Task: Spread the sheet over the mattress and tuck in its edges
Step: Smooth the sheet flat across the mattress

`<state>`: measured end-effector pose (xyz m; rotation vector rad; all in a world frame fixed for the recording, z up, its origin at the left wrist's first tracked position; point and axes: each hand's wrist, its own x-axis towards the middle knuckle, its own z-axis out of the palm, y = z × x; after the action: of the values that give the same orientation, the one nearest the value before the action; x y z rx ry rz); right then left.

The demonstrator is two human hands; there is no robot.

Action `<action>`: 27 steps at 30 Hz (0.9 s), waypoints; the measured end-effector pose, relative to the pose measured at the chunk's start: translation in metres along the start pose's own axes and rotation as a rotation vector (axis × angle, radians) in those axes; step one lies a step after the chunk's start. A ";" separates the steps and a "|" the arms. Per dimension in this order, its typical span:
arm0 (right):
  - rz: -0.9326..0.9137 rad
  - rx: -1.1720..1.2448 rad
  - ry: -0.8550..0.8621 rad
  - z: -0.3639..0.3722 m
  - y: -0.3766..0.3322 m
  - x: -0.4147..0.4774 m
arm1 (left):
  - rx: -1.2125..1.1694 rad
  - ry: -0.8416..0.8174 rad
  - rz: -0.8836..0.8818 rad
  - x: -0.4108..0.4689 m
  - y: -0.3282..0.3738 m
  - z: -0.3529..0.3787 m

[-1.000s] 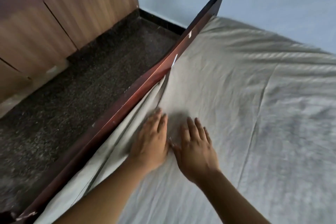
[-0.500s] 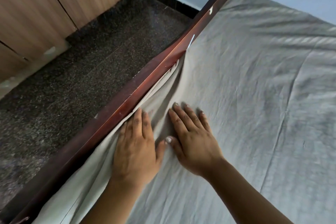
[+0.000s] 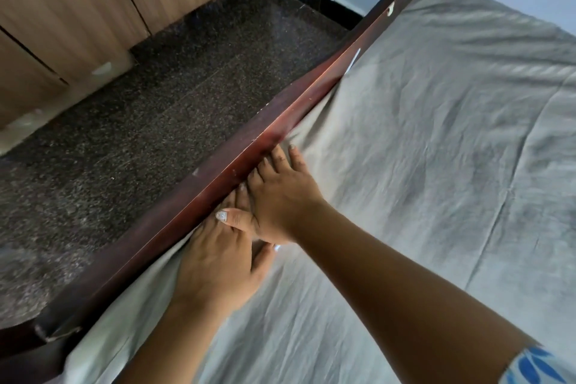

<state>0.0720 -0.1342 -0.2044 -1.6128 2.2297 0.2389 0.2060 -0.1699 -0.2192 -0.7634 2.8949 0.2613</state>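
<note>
Both flat hands slid to bed rail [image 3: 218, 171], right hand [image 3: 280, 196] overlapping left hand [image 3: 215, 262], sheet [image 3: 405, 150] edge pressed in

Both hands lay flat, palms down, fingers extended; right hand [image 3: 282, 196] overlapped left hand [image 3: 215, 262], thumb across its knuckles.

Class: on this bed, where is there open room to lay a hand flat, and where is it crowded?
Free: the wide sheet to the right of the hands, up to the far wall. Crowded: the edge along the wooden rail, where the left hand and right hand overlap.
</note>
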 end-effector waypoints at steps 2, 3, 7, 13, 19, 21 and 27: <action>0.038 0.066 0.015 0.005 -0.012 -0.014 | 0.050 -0.028 0.032 -0.015 -0.008 0.000; 0.048 0.101 0.035 0.009 -0.018 -0.022 | 0.085 -0.042 0.035 -0.022 -0.011 0.001; -0.023 0.183 0.116 0.027 -0.047 -0.059 | 0.106 -0.011 -0.058 -0.069 -0.009 0.004; -0.231 0.161 0.166 0.052 -0.081 -0.105 | 0.045 0.166 -0.275 -0.152 -0.004 0.013; -0.292 0.118 0.155 0.060 -0.110 -0.114 | 0.010 0.023 -0.408 -0.177 -0.007 0.011; -0.318 0.056 0.143 0.058 -0.118 -0.101 | 0.002 0.031 -0.437 -0.172 -0.015 0.014; -0.352 -0.095 0.093 0.054 -0.127 -0.063 | -0.038 0.068 -0.479 -0.156 -0.033 0.022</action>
<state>0.2199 -0.1016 -0.2180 -2.0690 1.9779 0.1783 0.3586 -0.1195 -0.2182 -1.4569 2.6605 0.2364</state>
